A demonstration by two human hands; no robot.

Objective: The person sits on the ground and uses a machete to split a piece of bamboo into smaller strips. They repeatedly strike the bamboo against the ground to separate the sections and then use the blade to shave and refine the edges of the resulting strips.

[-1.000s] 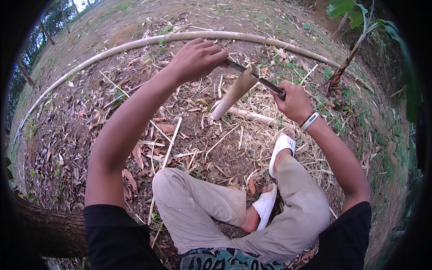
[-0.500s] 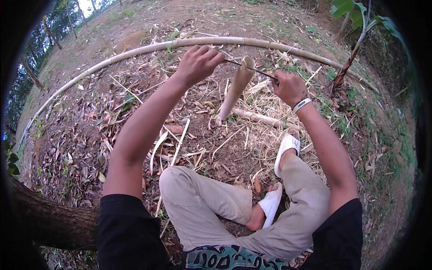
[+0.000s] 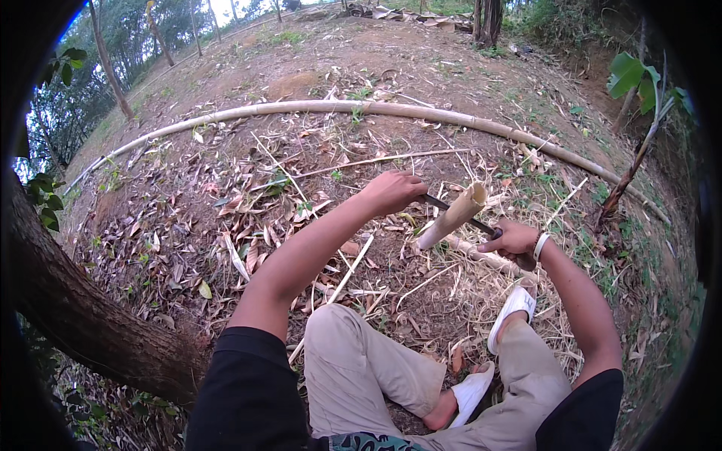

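Observation:
A short length of bamboo stands tilted in front of me, its hollow upper end facing up and to the right. A knife with a narrow dark blade lies across it. The blade shows on both sides of the bamboo, and its middle is hidden behind the bamboo. My left hand is closed around the blade's left end. At the other end, my right hand grips the dark handle. Another bamboo piece lies on the ground by the tilted one's foot, among pale shavings.
A long bamboo pole stretches across the ground beyond my hands. Dry leaves and thin bamboo strips litter the soil. On the left leans a thick tree trunk. A young banana plant grows at right. My white shoes are close below.
The view has tilted up and turned left. The knife has moved from the bamboo's upper rim to lower down its side, nearer me. Both hands keep hold of it.

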